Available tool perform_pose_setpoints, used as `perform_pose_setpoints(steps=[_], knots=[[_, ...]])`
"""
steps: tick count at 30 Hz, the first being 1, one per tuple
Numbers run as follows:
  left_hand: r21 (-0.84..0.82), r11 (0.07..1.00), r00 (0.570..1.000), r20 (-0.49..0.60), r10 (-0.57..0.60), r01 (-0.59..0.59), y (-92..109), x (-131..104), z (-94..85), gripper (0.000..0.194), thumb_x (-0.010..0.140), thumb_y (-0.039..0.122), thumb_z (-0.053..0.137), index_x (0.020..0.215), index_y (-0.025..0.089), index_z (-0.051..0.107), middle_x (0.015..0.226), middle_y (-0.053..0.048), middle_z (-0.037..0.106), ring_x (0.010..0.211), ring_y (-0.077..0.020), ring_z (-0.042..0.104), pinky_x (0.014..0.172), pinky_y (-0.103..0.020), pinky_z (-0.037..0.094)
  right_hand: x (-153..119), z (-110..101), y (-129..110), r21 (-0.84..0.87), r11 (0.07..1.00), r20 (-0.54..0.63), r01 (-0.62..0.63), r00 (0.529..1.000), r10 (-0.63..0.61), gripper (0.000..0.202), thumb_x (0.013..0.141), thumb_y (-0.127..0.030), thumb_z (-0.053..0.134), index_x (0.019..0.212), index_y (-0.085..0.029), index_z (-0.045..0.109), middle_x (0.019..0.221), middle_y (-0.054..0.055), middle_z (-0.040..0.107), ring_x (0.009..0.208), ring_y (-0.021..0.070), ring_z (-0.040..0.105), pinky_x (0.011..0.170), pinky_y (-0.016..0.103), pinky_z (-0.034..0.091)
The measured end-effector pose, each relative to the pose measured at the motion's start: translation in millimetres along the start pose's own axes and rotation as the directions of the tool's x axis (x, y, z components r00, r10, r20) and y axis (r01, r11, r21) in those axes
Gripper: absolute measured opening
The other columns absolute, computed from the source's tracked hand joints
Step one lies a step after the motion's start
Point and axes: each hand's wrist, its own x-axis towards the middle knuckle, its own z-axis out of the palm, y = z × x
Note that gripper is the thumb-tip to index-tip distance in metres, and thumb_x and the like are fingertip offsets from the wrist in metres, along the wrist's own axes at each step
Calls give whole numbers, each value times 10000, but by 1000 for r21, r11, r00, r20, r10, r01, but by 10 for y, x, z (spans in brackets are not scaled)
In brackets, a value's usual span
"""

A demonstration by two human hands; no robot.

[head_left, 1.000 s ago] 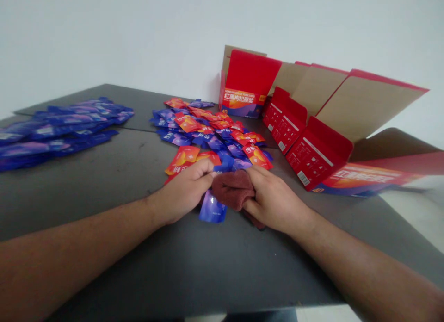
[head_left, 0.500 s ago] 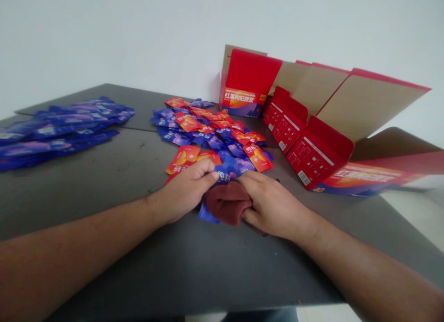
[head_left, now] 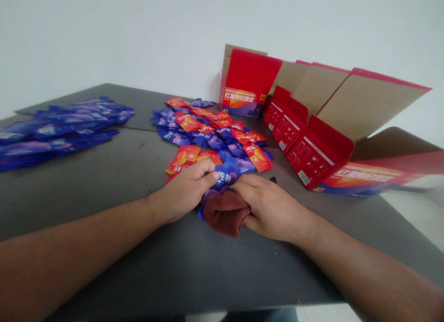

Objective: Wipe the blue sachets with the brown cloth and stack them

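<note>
Head view: left hand (head_left: 189, 190) pinches blue pouch (head_left: 226, 174), right hand (head_left: 274, 206) grips cloth (head_left: 225, 213), now lower.

Blue sachet (head_left: 225, 177): smooth, plastic-like film with a slight sheen. Brown cloth (head_left: 225, 215): matt, soft-looking, folded textile. Sachet pile (head_left: 187, 122): glossy printed film. Blue packets (head_left: 76, 119), left: shiny, crinkled film. Cartons (head_left: 317, 148), right: paperboard, smooth red outside, matt brown inside. Desk (head_left: 173, 275): dark, matt, faintly marked. Far wall (head_left: 104, 35): smooth, matt white.
</note>
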Motion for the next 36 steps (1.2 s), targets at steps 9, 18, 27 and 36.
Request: perform_pose_setpoints(steps=[9,18,27,36], knots=[[-45,999,1000,16,-24,25,-15,11,5,270,958,389,547,784,202,459,725,40,424,633,-115,373,570,-256,329,12,0,44,-3,993,-89,-115,989,115,184,796,-142,609,955,-207,544,958,50,612,911,217,587,813,346,492],[-71,996,998,10,-60,61,16,9,15,246,953,362,541,779,209,458,688,44,433,602,-118,377,558,-262,329,15,5,85,2,975,-159,-224,962,221,159,816,-170,599,961,-203,542,950,45,609,867,209,584,774,343,480],[-22,1000,1000,22,-11,11,13,9,-4,248,945,387,553,796,198,494,730,33,477,652,-122,415,586,-253,360,3,4,18,-2,999,-28,-50,998,50,202,800,-134,622,984,-198,570,986,53,625,936,219,585,817,338,478],[-21,999,999,17,-31,32,-10,13,-5,254,961,370,543,792,192,480,721,41,454,631,-103,401,553,-227,351,17,20,83,-11,993,-103,-120,988,119,149,805,-152,621,936,-196,564,934,51,615,881,213,581,776,331,474]])
